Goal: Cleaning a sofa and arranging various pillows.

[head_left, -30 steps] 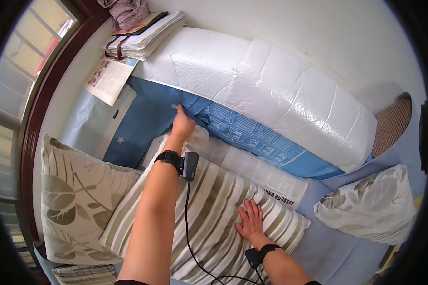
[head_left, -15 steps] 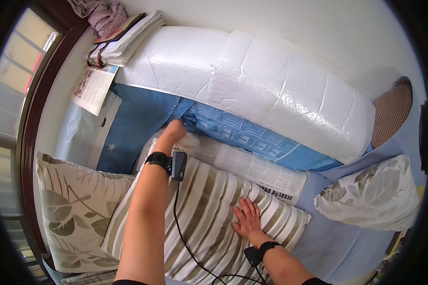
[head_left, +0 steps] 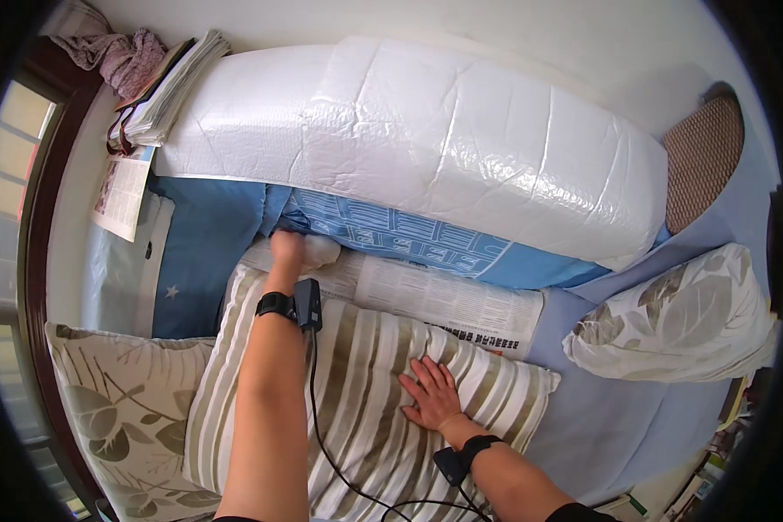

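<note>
My left hand (head_left: 287, 249) reaches to the far side of the striped pillow (head_left: 357, 348), by the lower edge of the blue patterned cloth (head_left: 391, 228). It looks balled up, its fingertips turned out of sight, so what it grips is hidden. Right beside it lies a small crumpled whitish bundle (head_left: 322, 250). My right hand (head_left: 433, 396) rests flat on the pillow's striped cover, fingers spread, holding nothing. Beyond the pillow, newspaper sheets (head_left: 448, 294) lie along the foot of the blue cloth.
A long block under shiny white wrap (head_left: 391, 130) spans the back. Stacked papers (head_left: 178, 91) and a purple cloth (head_left: 133, 63) are at the far left. Leaf-patterned cushions lie left (head_left: 104, 409) and right (head_left: 670, 317). A black cable (head_left: 322, 426) crosses the pillow from my left wrist device.
The whole view has shifted, so most things appear farther left. My left hand stays near the blue cloth and whitish bundle, and my right hand remains flat on the pillow.
</note>
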Motion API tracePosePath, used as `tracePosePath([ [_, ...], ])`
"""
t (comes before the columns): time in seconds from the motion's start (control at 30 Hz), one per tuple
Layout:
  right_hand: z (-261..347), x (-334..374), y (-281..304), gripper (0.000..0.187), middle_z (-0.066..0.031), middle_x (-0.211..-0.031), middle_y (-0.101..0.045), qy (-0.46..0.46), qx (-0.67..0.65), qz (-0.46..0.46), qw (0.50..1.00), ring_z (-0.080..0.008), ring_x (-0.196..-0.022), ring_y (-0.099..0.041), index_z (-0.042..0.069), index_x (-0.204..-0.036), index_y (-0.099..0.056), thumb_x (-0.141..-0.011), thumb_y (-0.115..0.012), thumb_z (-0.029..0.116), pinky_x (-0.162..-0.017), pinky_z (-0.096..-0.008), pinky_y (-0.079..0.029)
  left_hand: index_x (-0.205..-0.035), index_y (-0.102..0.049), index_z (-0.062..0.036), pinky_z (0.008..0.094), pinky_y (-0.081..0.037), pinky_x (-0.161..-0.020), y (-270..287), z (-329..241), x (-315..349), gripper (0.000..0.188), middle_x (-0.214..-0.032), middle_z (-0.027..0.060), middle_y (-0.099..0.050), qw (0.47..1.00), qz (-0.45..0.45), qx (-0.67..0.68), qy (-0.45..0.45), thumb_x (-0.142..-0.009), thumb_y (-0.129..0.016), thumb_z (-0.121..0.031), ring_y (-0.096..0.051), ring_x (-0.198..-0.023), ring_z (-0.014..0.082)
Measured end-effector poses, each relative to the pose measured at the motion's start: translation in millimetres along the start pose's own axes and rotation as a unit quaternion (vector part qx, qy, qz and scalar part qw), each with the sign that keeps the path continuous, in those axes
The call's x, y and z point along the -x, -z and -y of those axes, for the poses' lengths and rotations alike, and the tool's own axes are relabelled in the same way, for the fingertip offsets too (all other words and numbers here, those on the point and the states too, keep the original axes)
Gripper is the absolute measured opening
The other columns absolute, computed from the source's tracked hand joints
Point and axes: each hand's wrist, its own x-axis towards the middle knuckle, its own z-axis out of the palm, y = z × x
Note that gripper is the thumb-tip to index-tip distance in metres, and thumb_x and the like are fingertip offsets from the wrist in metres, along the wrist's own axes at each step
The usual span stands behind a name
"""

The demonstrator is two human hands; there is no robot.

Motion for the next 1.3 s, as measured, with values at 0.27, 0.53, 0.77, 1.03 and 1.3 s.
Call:
tracePosePath([
  [0.27, -8.3, 4.8, 0.8, 0.065, -0.0038, -0.148, -0.021, -0.007, 0.002, -0.002, 1.000, -0.0253, -0.137, -0.017, 0.027, -0.135, -0.039, -0.076, -0.061, 0.044, -0.109, -0.0470, -0.014, -0.092, -0.066, 0.0019, 0.0393, -0.049, -0.083, -15.1, -27.1, 43.2, 0.032, -0.101, 0.0231, -0.062, 0.790, 0.156, -0.537, -0.252, -0.072, -0.062, -0.023, -0.061, -0.096, 0.0330],
  [0.53, -7.0, 2.9, 0.0, 0.064, -0.0043, -0.148, -0.021, 0.016, -0.006, -0.037, 0.999, -0.0263, -0.136, -0.018, 0.027, -0.136, -0.038, -0.078, -0.060, 0.044, -0.108, -0.0481, -0.016, -0.095, -0.065, 0.0022, 0.0417, -0.048, -0.082, 1.7, -31.8, 25.6, 0.032, -0.100, 0.0240, -0.062, 0.815, 0.169, -0.500, -0.238, -0.074, -0.058, -0.021, -0.060, -0.095, 0.0364],
  [0.77, -9.3, 4.6, 1.8, 0.065, -0.0041, -0.147, -0.022, 0.011, -0.014, -0.033, 0.999, -0.0255, -0.136, -0.019, 0.028, -0.135, -0.039, -0.077, -0.061, 0.044, -0.108, -0.0473, -0.016, -0.090, -0.067, -0.0023, 0.0387, -0.050, -0.083, 9.3, -66.6, 52.7, 0.026, -0.103, 0.0193, -0.063, 0.843, 0.056, -0.515, -0.142, -0.069, -0.067, -0.019, -0.060, -0.098, 0.0317],
  [1.03, -5.9, 2.4, -1.4, 0.066, -0.0030, -0.147, -0.023, 0.005, -0.024, -0.035, 0.999, -0.0244, -0.136, -0.020, 0.028, -0.135, -0.040, -0.075, -0.063, 0.042, -0.108, -0.0459, -0.017, -0.100, -0.065, -0.0014, 0.0388, -0.049, -0.085, 15.5, -25.2, 14.8, 0.029, -0.110, 0.0179, -0.061, 0.706, 0.152, -0.645, -0.249, -0.081, -0.055, -0.021, -0.060, -0.102, 0.0309],
  [1.3, -8.1, 2.7, 0.3, 0.068, -0.0028, -0.147, -0.024, 0.010, -0.035, -0.040, 0.999, -0.0236, -0.136, -0.019, 0.028, -0.135, -0.039, -0.074, -0.065, 0.041, -0.108, -0.0450, -0.019, -0.100, -0.066, -0.0026, 0.0397, -0.049, -0.085, -11.9, -68.6, 75.9, 0.028, -0.111, 0.0188, -0.061, 0.677, 0.243, -0.658, -0.223, -0.083, -0.050, -0.018, -0.059, -0.104, 0.0325],
])
